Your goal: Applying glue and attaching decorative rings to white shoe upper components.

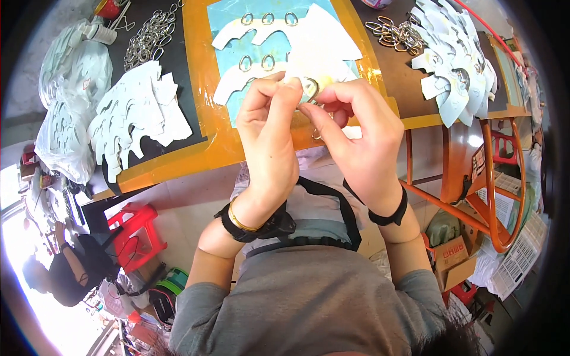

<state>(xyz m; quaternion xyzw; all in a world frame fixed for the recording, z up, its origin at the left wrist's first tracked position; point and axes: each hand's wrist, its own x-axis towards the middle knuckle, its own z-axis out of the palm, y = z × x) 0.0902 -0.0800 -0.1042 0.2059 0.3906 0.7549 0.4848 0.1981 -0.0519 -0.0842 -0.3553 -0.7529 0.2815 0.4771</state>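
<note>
White cutout [317,44] of thin sheet, shaped a bit like a wing with scalloped edges, is held up between both hands over the near edge of the counter [196,148], with a metal ring [310,89] at its lower end. Left hand [268,139] has its grip pressed together, thumb and fingertips pinching the cutout just beside the ring. Right hand [356,139] is likewise pinched shut, its fingertips on the ring and the cutout's lower edge; a second small ring seems to hang below its fingers, though it is mostly hidden. Both wrists wear dark bands.

Just beyond the hands a light blue board [228,18] lies on the counter, carrying more white cutouts with metal rings set out in rows. To the left, on a dark mat, a stack of white cutouts [136,113] is fanned out, and farther off a heap of loose rings [148,37] lies beside it. Far right, another heap of rings [398,32] sits next to a pile of cutouts with rings already fitted [457,56]. A red stool [133,228] stands on the floor at near left.
</note>
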